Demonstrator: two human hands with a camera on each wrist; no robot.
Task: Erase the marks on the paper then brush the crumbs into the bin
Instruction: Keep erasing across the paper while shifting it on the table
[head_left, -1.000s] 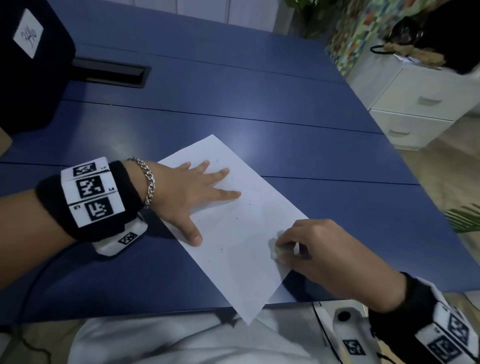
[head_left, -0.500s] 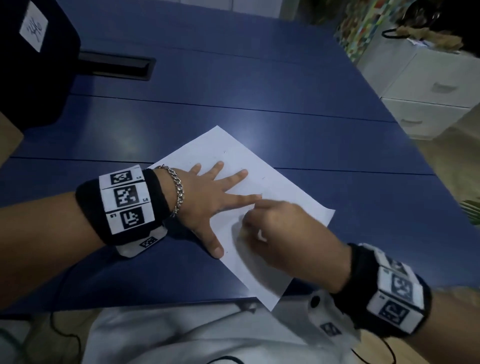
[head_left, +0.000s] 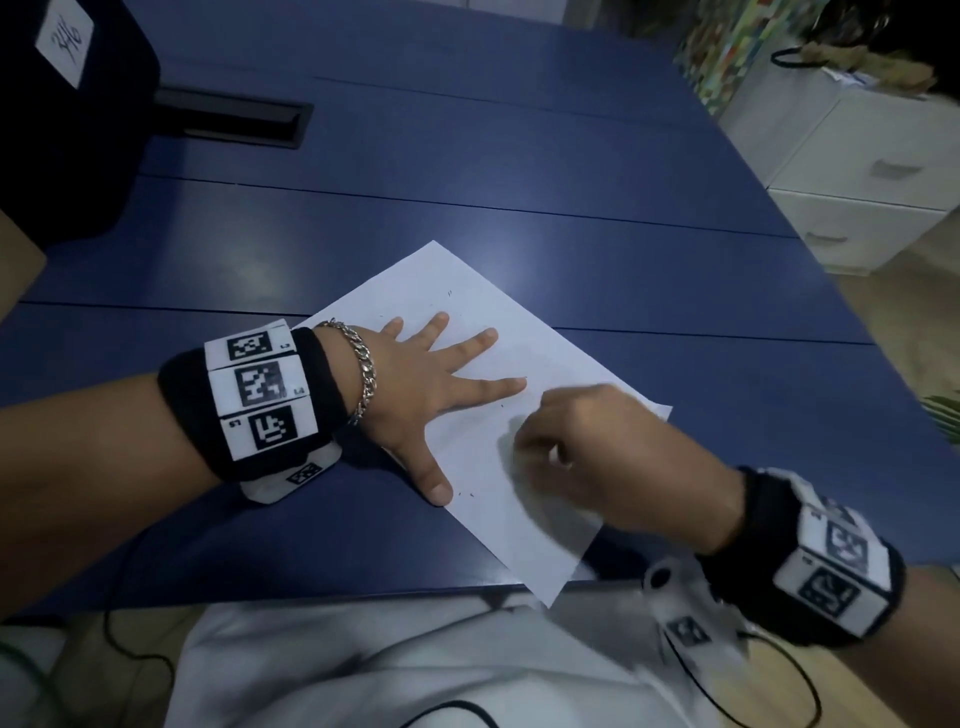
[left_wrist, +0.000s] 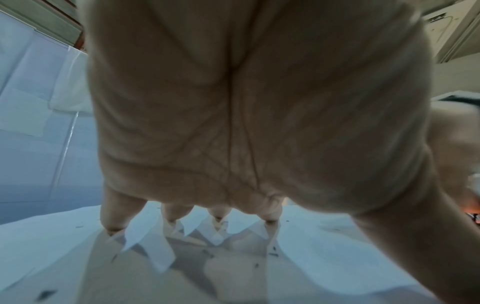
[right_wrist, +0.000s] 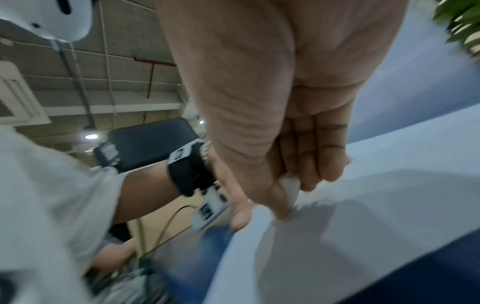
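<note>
A white sheet of paper (head_left: 488, 452) lies slanted on the blue table (head_left: 519, 182), one corner hanging over the near edge. My left hand (head_left: 441, 379) lies flat on its left half with fingers spread, pressing it down. In the left wrist view the fingertips (left_wrist: 218, 218) touch the paper (left_wrist: 337, 257) amid small dark crumbs (left_wrist: 272, 254). My right hand (head_left: 571, 447) grips a small white eraser (right_wrist: 289, 189) between thumb and fingers and holds it against the paper (right_wrist: 376, 216) near the middle. The picture of this hand is blurred.
A large black object (head_left: 57, 114) with a white label stands at the table's far left, beside a black slot (head_left: 234, 119) in the tabletop. A white drawer cabinet (head_left: 857, 171) stands on the floor to the right. No bin is in view.
My right hand has gone with the eraser from the paper's right edge to its middle, close to my left fingertips. The left hand stays pressed flat on the sheet.
</note>
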